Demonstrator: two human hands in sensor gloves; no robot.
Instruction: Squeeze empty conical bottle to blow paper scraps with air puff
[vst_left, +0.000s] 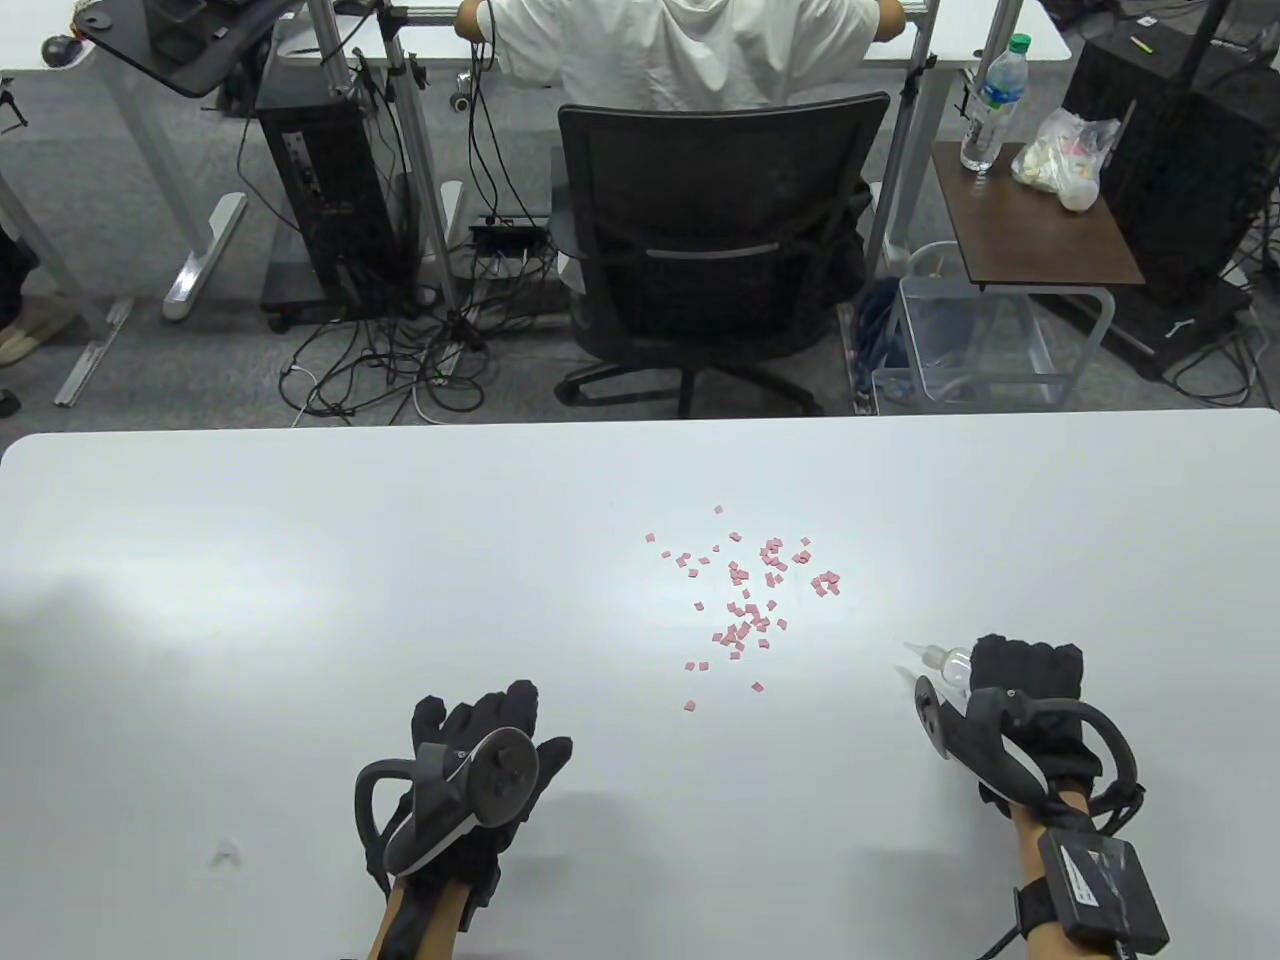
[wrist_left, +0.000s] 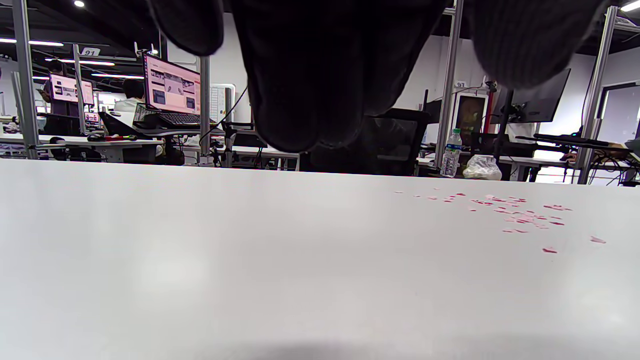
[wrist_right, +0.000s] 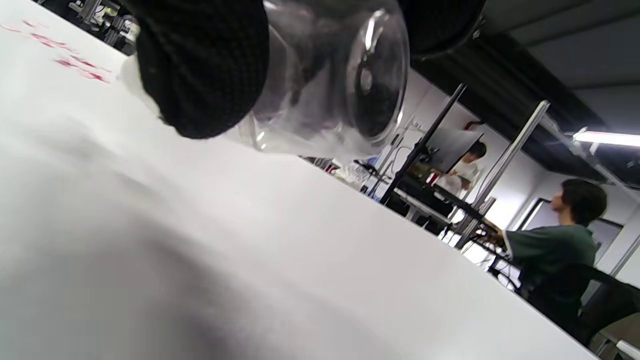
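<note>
Table view: right hand grips the clear, soft-plastic conical bottle, nozzle aimed left toward the small pink paper scraps, which lie scattered mid-surface, well apart from it. Left hand rests on the white surface, fingers spread, holding nothing. Advice: bring the nozzle low and near the scraps, then squeeze sharply.

Left wrist view: scraps lie flat and thin, far right.

Right wrist view: bottle looks transparent, empty, round-based, held tilted just above the surface.
</note>
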